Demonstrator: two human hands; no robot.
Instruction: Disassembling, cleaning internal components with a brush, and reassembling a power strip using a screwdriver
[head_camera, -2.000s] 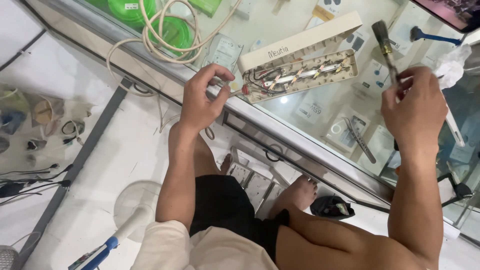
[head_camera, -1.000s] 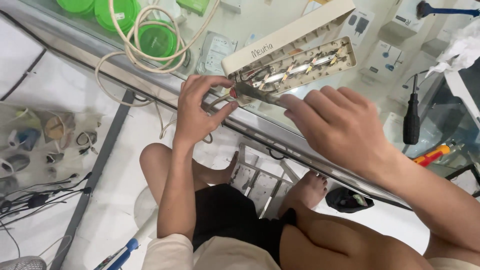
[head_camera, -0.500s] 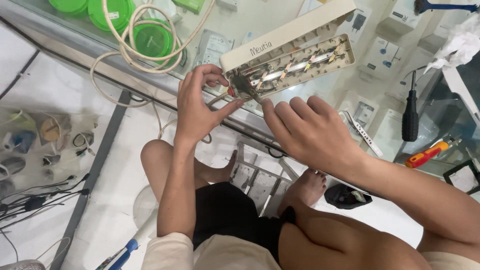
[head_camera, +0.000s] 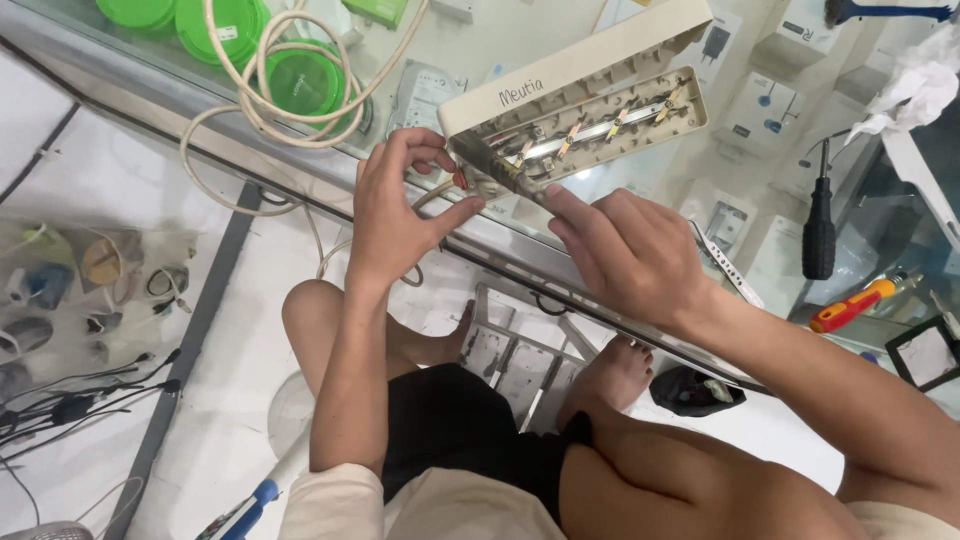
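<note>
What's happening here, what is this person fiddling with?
A seated person works on an opened power strip lying on a glass counter. The left hand pinches the wires at its near end, and the right hand steadies the casing. A black-handled screwdriver lies unused to the right.

Bright, even light fills the view. Shine glints on the glass counter (head_camera: 700, 40) top. Shadows stay soft; everything looks sharp.

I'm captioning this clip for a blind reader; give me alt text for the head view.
Two bare hands work at the end of an opened cream power strip on a glass counter: the left hand pinches its wires, the right hand rests beside it. A black-handled screwdriver lies to the right.
</note>
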